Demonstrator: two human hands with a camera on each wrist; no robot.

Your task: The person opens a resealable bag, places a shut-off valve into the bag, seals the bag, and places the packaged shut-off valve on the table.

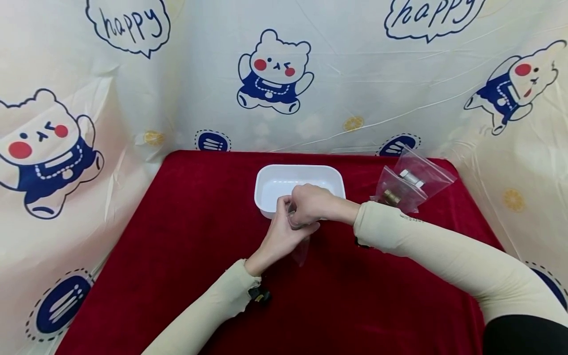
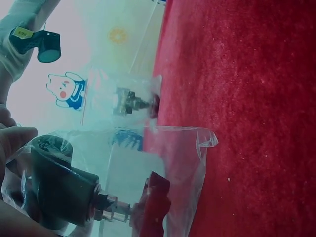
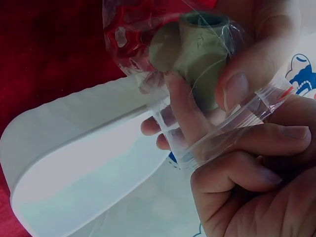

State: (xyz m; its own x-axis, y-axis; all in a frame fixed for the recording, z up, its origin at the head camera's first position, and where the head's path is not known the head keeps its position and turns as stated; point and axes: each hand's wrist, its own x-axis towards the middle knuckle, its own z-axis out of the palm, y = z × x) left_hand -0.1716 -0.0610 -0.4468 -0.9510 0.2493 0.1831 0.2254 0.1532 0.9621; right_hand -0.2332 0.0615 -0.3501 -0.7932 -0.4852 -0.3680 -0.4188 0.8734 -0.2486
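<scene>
A stop valve [image 3: 205,54] with a grey-green pipe body and a red handwheel [image 2: 154,207] sits inside a clear zip bag [image 1: 301,252]. My left hand [image 1: 281,234] grips the valve body through the plastic, thumb on the near side and fingers behind. Along the bag's zip edge, my right hand [image 1: 312,203] pinches the plastic between thumb and curled fingers. Both hands are together just in front of the white tray [image 1: 266,213], partly overlapping its front rim. From the head, the hands hide most of the valve.
Two more clear zip bags lie at the back right of the red cloth [image 1: 199,236]: one with a brass fitting [image 1: 392,197], one with a silvery-white fitting [image 1: 411,178]. A printed curtain [image 1: 199,74] stands behind and at both sides.
</scene>
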